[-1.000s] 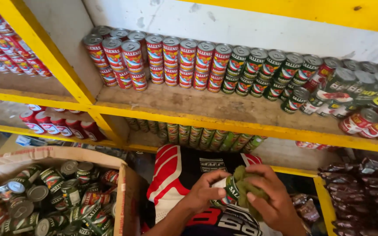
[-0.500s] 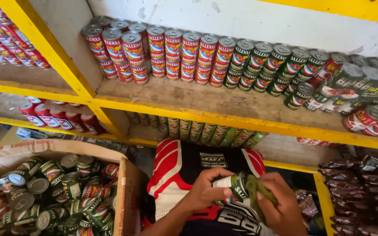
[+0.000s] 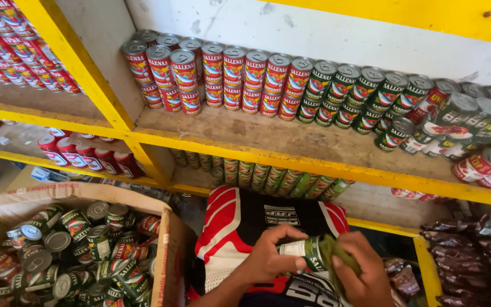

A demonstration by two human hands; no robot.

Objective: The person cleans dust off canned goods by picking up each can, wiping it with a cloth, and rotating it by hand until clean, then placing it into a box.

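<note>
My left hand [image 3: 268,258] grips a small green-labelled tin can [image 3: 305,251], held on its side low in the view over my lap. My right hand [image 3: 359,273] presses an olive-green cloth [image 3: 332,253] against the can's right end. Both hands sit just below the yellow wooden shelf [image 3: 291,159]. On that shelf, red-labelled cans [image 3: 223,77] stand stacked in rows at the left. Green-labelled cans [image 3: 365,99] stand to their right.
An open cardboard box [image 3: 169,250] at my left holds several loose tin cans [image 3: 80,250]. More green cans [image 3: 268,176] line the lower shelf. Dark snack packets [image 3: 473,256] lie at the right, and red cans fill the left bay [image 3: 12,51].
My hands have dropped lower and the can has turned onto its side. The cloth has shifted from covering the can's top to its right end.
</note>
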